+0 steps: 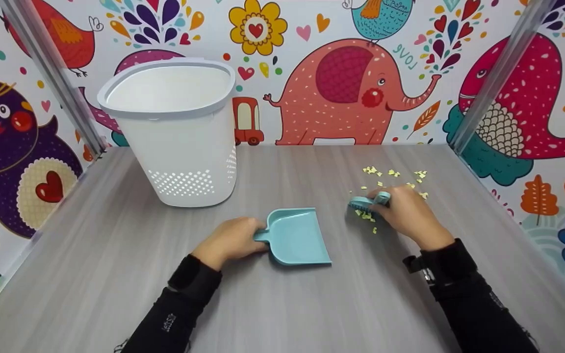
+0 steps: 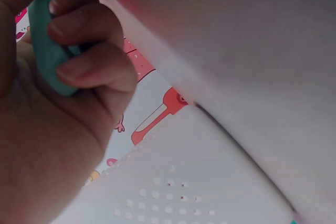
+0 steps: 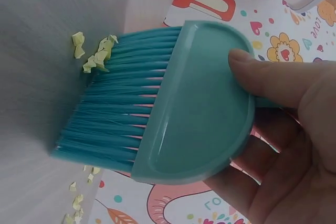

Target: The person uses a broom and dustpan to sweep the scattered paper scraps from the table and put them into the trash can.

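My left hand (image 1: 236, 239) grips the short handle of a light teal dustpan (image 1: 298, 237), whose straight front edge faces right. In the left wrist view, curled fingers (image 2: 86, 66) wrap that handle (image 2: 52, 61). My right hand (image 1: 408, 213) holds a small teal hand brush (image 3: 205, 103), thumb on its flat body and the other fingers behind. The dark teal bristles (image 3: 118, 103) meet the tabletop beside yellow paper scraps (image 3: 100, 56). More yellow scraps (image 1: 372, 170) lie scattered behind and beyond the brush. The dustpan is left of the brush, with bare tabletop between them.
A tall white plastic bin (image 1: 179, 142) with a grey rim and small holes stands at the back left. Patterned panels (image 1: 351, 98) with cartoon animals enclose the grey table (image 1: 282, 309) at the back and sides, with metal posts (image 1: 488, 88) at the corners.
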`<state>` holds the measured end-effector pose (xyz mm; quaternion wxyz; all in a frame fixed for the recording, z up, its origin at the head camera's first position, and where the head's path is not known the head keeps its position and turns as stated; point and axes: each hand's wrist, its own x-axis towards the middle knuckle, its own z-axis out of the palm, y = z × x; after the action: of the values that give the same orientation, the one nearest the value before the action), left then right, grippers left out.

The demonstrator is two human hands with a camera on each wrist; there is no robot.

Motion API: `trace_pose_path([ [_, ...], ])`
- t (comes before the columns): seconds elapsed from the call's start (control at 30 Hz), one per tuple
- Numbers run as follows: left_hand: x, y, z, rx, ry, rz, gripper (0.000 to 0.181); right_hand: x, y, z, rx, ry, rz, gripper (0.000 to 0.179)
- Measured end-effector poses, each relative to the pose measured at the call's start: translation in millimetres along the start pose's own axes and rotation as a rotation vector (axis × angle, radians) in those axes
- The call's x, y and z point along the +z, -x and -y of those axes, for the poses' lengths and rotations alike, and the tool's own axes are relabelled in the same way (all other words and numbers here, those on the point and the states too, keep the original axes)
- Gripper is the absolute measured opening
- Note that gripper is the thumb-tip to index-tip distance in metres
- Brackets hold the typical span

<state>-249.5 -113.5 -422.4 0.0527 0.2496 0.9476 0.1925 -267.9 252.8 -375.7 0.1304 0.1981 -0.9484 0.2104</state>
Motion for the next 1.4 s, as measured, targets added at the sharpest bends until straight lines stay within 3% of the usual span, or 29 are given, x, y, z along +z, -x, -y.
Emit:
trace_pose_path([
  [0.77,-0.2,1.0,1.0,-0.001,0.023,0.003,0.037,-8.8,5.3,23.8,-0.001,-0.089,0.118,0.024],
  [1.0,-0.1,0.5,1.5,0.007,0.021,-0.004,0.038,-17.8,6.4,26.8,0.03,-0.069,0.071,0.028],
  [1.2,-0.2,0.9,0.3,0.022,0.03,-0.015,0.038,-23.4,6.3,16.7,0.042,0.0,0.016,0.026],
  [1.4,0.0,1.6,-0.2,0.007,0.022,-0.007,0.038,-23.3,5.9,3.3,0.152,0.076,-0.026,0.011],
])
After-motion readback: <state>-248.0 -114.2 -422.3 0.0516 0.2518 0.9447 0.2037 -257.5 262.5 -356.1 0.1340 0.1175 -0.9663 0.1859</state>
